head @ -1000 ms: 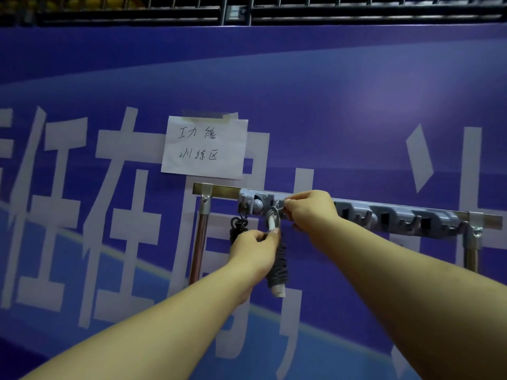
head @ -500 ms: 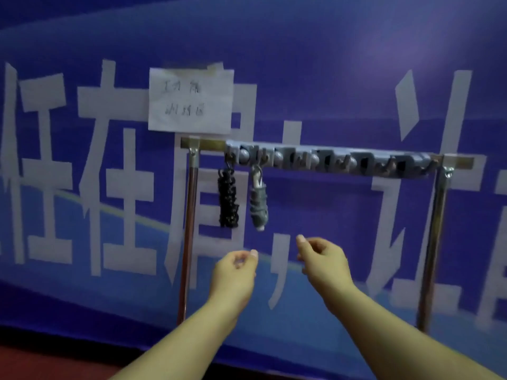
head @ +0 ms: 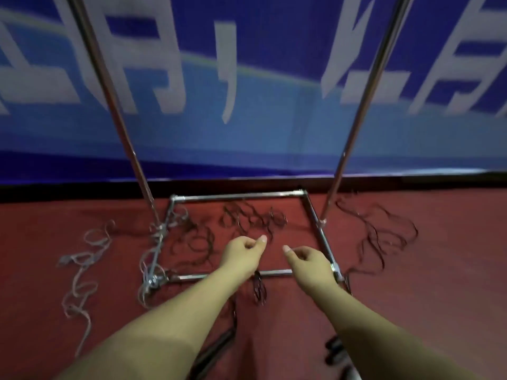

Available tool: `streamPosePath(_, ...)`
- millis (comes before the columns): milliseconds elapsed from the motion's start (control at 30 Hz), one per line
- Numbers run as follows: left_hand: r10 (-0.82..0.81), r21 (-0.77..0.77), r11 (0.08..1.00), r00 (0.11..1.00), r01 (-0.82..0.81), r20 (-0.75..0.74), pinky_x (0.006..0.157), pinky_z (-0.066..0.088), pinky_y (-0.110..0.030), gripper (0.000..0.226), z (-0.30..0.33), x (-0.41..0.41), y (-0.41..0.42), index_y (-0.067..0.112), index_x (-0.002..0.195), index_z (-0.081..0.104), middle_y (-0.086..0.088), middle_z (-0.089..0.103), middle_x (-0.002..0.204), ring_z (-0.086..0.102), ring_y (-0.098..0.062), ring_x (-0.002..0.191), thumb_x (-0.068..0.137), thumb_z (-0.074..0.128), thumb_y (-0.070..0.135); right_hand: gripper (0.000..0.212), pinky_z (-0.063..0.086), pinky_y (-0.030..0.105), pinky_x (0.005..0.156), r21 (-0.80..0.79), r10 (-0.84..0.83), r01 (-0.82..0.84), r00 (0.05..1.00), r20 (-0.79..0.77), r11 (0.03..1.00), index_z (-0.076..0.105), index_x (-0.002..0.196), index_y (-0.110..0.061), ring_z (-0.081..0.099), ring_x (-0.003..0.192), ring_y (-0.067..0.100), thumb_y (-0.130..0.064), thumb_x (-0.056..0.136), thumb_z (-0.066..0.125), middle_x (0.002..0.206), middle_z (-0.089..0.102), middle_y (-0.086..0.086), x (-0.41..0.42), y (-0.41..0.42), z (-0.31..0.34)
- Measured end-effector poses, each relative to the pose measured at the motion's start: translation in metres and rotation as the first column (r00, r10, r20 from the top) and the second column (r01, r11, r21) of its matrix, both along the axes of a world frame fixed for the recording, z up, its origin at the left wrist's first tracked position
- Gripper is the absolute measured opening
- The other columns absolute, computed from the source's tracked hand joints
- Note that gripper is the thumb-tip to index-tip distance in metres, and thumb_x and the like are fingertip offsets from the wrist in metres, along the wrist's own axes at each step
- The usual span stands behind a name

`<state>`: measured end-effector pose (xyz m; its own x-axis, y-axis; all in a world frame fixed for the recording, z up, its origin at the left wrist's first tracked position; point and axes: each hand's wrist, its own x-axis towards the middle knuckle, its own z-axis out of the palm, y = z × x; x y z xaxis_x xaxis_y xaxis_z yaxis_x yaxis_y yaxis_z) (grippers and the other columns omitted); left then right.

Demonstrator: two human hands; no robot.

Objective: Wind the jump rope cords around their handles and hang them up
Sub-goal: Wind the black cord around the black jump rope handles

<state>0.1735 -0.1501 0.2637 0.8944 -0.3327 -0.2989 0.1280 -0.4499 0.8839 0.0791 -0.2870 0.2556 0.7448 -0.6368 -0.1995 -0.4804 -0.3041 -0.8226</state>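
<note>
Both the left hand and right hand hung loosely curled, holding nothing. Several tangled dark jump rope cords and a pale grey cord lay unwound on the red floor around the chrome rack base, apparently awaiting winding and hanging.

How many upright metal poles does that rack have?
2. The left pole rises from the left side of the floor frame; the right pole rises from its right side. Their tops are out of view.
</note>
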Motion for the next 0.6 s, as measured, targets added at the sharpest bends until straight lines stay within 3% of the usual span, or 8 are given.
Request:
streamPosePath(133,-0.071,0.121,0.989,0.995,0.079,-0.070,0.078,0.056,-0.040,0.035,-0.098,-0.042,-0.001,0.016,0.071,0.063,-0.008,0.075,0.079,0.072,-0.032,0.080,0.091,0.067,0.045,0.046,0.045,0.028,0.088,0.054,-0.133,0.148,0.967,-0.217,0.987,0.073,0.108,-0.012,0.065,0.107,0.024,-0.053,0.091,0.060,0.105,0.074,0.004,-0.067,-0.007,-0.093)
streamPosePath(233,-0.085,0.174,0.979,0.987,0.109,-0.139,0.079,0.057,-0.041,0.034,-0.143,-0.064,-0.002,0.016,0.073,0.064,-0.007,0.074,0.078,0.071,-0.032,0.078,0.092,0.066,0.043,0.044,0.048,0.032,0.089,0.128,-0.211,0.262,0.925,-0.315,0.957,0.074,0.102,-0.011,0.066,0.103,0.028,-0.051,0.091,0.060,0.100,0.074,0.006,-0.107,-0.004,-0.141)
streamPosePath(433,-0.190,0.182,0.956,0.960,0.228,-0.204,0.082,0.058,-0.042,0.021,-0.213,-0.110,-0.012,0.019,0.084,0.067,-0.002,0.075,0.082,0.071,-0.029,0.083,0.095,0.064,0.038,0.045,0.042,0.031,0.081,0.142,-0.288,0.377,0.859,-0.424,0.915,0.070,0.107,-0.010,0.065,0.104,0.029,-0.050,0.095,0.054,0.104,0.073,0.008,-0.141,-0.012,-0.205)
streamPosePath(600,-0.247,0.206,0.930,0.932,0.306,-0.267,0.079,0.058,-0.042,0.021,-0.253,-0.138,0.007,0.025,0.080,0.067,0.001,0.074,0.076,0.071,-0.027,0.079,0.092,0.063,0.041,0.043,0.046,0.037,0.094,0.132,-0.440,0.535,0.791,-0.425,0.834,0.059,0.114,-0.007,0.062,0.111,0.035,-0.042,0.090,0.066,0.113,0.068,0.016,-0.136,-0.026,-0.235)
